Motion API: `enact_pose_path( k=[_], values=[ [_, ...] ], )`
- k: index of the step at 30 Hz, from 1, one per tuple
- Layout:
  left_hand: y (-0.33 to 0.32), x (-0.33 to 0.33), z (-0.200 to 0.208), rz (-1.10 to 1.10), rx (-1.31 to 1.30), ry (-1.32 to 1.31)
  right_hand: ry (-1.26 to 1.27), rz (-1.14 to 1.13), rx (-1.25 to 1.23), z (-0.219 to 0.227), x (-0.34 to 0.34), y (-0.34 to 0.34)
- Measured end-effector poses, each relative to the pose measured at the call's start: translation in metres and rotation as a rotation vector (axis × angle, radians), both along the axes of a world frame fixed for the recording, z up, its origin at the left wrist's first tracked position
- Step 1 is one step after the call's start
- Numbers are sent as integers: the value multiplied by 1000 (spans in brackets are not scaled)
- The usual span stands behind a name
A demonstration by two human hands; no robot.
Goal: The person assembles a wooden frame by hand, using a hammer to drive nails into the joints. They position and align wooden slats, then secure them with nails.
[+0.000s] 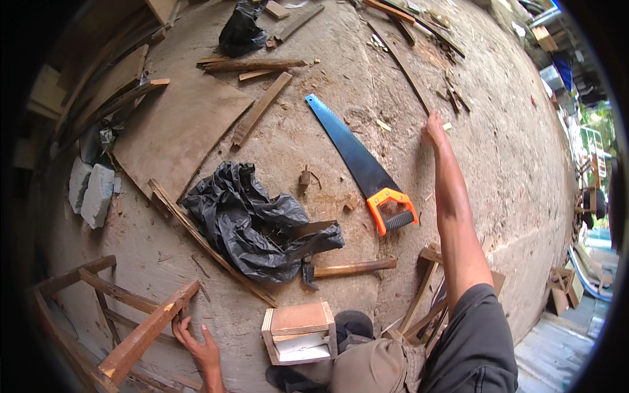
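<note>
My right hand (432,129) reaches far forward, its fingers closed round the near end of a long, thin wooden strip (401,69). At the lower left, my left hand (202,350) has its fingers apart beside a wooden frame (147,335); its fingertips come close to a bar, and I cannot tell if they touch. Between the arms lies a handsaw (350,147) with a blue blade and an orange handle. A hammer (354,267) with a wooden handle rests nearer me, its head against a crumpled black plastic bag (239,219).
A small wooden box (299,321) stands by my feet. Left of the bag are a long batten (209,242), a brown board (180,124) and pale blocks (98,196). Wood scraps (262,110) and another black bag (242,29) lie farther off. More wooden pieces (422,288) are under my right arm.
</note>
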State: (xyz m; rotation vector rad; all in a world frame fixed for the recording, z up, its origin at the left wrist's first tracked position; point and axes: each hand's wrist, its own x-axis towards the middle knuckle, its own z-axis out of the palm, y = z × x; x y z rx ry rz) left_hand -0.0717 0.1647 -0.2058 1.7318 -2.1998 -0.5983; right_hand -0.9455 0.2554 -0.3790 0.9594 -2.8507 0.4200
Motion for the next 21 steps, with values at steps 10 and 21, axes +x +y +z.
enact_pose_path(
  k=[10,21],
  values=[
    [-2,15,37,10,93,45,-11,-144,197,28,88,-46],
    [8,-13,49,-26,59,160,-1114,13,-1128,59,154,-110]
  ],
)
